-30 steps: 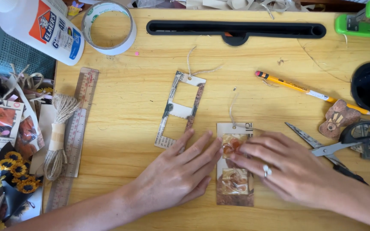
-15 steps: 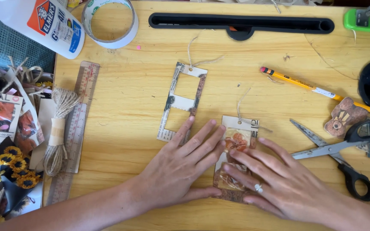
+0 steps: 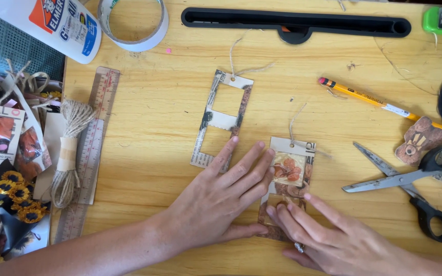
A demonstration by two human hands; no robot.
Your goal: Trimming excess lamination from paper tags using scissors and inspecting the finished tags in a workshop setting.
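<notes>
Brown paper tag [image 3: 288, 176] lies lengthwise away from the person, under both flat, open hands, left hand [image 3: 221, 202] and right hand [image 3: 333, 237], gripping nothing.

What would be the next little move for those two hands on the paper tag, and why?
Probably keep pressing and smooth the fingertips outward along the tag. The left hand lies flat over its left edge and the right hand presses fingertips on its lower half, so the layers look as if they are being stuck down. The glue bottle lies at the top left.
</notes>
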